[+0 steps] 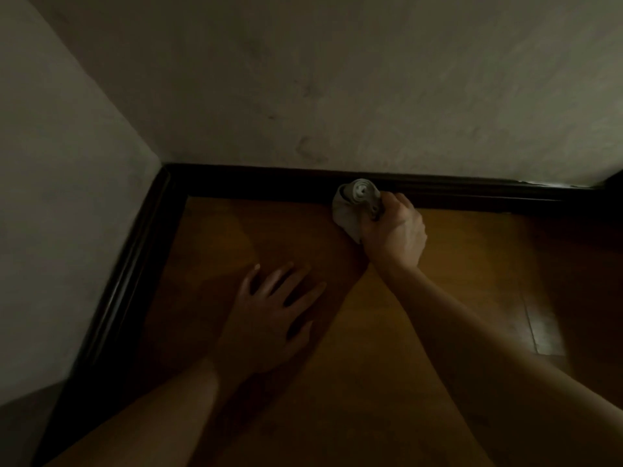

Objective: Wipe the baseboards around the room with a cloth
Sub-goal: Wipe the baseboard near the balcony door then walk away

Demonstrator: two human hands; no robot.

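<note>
Bracing on the glossy wood floor [488, 264], the left hand [269, 315] lies flat, fingers spread, holding nothing. Farther out, the right hand [394, 230] has its fingers curled tight round a bunched grey cloth [350, 203]. The cloth is pressed to the foot of the dark baseboard [488, 192] along the floor's far edge, right of the far-left corner.

Risks, as judged:
- The wad is small, so a stroke may skip the moulding's top lip.
- The shiny floor could let the bracing palm slide.
- Dim light may hide leftover dust.

A second baseboard [129, 264] runs along the floor's left edge. Pale, scuffed walls [337, 96] rise beyond. Lighting poor, frame slightly blurred.
</note>
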